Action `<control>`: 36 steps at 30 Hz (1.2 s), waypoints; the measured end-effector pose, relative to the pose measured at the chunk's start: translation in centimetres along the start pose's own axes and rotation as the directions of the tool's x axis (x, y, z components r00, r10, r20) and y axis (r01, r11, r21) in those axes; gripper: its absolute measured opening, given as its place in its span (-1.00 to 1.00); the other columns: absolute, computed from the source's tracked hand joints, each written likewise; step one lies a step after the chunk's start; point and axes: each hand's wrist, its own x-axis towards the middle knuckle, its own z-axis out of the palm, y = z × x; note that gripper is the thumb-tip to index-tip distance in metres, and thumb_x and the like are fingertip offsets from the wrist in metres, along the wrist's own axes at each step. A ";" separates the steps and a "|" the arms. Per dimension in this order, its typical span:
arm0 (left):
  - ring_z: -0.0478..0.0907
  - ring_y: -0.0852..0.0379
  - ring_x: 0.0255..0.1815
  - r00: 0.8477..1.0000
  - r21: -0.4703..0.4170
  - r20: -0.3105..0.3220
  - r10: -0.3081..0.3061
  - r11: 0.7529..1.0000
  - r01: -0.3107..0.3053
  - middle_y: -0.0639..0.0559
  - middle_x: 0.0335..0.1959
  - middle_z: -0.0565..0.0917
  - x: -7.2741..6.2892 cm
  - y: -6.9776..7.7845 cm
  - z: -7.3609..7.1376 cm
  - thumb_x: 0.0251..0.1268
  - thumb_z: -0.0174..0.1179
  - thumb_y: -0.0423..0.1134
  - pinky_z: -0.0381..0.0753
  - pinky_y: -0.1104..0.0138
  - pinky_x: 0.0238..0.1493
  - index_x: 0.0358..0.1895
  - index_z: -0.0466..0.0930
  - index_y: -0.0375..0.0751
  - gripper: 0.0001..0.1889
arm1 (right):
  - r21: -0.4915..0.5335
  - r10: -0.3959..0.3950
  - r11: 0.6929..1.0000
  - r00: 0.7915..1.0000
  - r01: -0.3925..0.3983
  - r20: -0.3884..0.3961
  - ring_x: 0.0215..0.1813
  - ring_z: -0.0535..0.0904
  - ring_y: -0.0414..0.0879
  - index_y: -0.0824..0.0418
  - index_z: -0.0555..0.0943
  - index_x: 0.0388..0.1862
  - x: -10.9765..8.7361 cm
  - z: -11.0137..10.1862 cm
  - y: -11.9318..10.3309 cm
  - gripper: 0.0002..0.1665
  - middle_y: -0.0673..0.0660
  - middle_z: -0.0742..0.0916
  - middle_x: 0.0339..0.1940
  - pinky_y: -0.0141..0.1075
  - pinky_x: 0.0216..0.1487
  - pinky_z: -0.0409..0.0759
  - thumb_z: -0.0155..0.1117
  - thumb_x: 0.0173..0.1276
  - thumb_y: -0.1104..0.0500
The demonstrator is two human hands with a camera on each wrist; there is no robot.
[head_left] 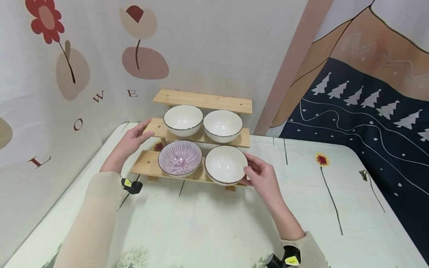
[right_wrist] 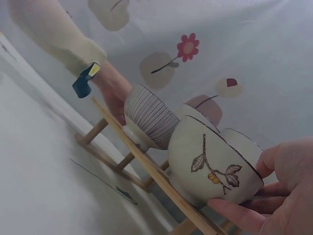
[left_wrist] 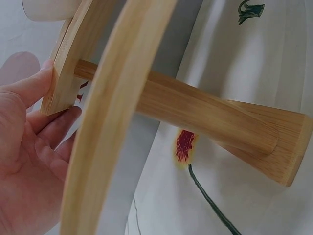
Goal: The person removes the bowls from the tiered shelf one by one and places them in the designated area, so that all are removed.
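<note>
Left hand at the left end of the middle board of a three-tier wooden rack; grip closed on the wood, thumb above, fingers below. Next, a purple-striped bowl, upright on the bottom board. Behind it, on the middle board, a dark-rimmed rear-left bowl, white inside; just beside, a matching rear-right bowl. Below that one, toward the bottom board's right end, the front white bowl — leaf-and-berry sprig on its outer wall. Right hand at this bowl's right side — grip partly closed round it, digits on rim and lower wall. Rack stands on the cloth-covered tabletop.
</note>
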 end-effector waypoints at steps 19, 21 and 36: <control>-0.15 -0.30 0.65 1.000 0.011 -0.019 0.019 1.000 -0.019 -0.12 0.66 -0.15 -0.1 -0.1 0.0 0.56 0.00 -0.01 -0.11 -0.17 0.62 0.64 -0.17 -0.04 -0.24 | -0.027 0.020 0.999 1.000 -0.021 -0.012 -0.08 0.70 -0.24 0.25 0.46 0.40 -0.5 -1.3 -0.4 -0.45 0.36 0.64 0.27 -0.33 -0.18 0.78 0.03 0.43 0.37; -0.13 -0.30 0.64 1.000 0.011 -0.018 0.019 1.000 -0.019 -0.12 0.66 -0.14 -0.2 0.0 0.0 0.56 0.00 0.01 -0.10 -0.18 0.62 0.64 -0.16 -0.02 -0.24 | -0.037 0.023 0.999 1.000 -0.023 -0.014 -0.09 0.70 -0.26 0.25 0.46 0.40 -0.5 -1.4 -0.4 -0.45 0.35 0.64 0.27 -0.33 -0.18 0.79 0.04 0.43 0.36; -0.16 -0.27 0.66 1.000 0.001 -0.009 0.003 1.000 -0.003 -0.09 0.67 -0.16 -0.2 0.1 0.1 0.57 -0.01 0.00 -0.11 -0.18 0.62 0.64 -0.18 0.00 -0.25 | -0.045 0.015 0.999 1.000 -0.015 -0.010 -0.05 0.70 -0.24 0.27 0.45 0.41 -0.8 -2.7 -0.2 -0.44 0.36 0.62 0.29 -0.27 -0.16 0.79 0.01 0.43 0.38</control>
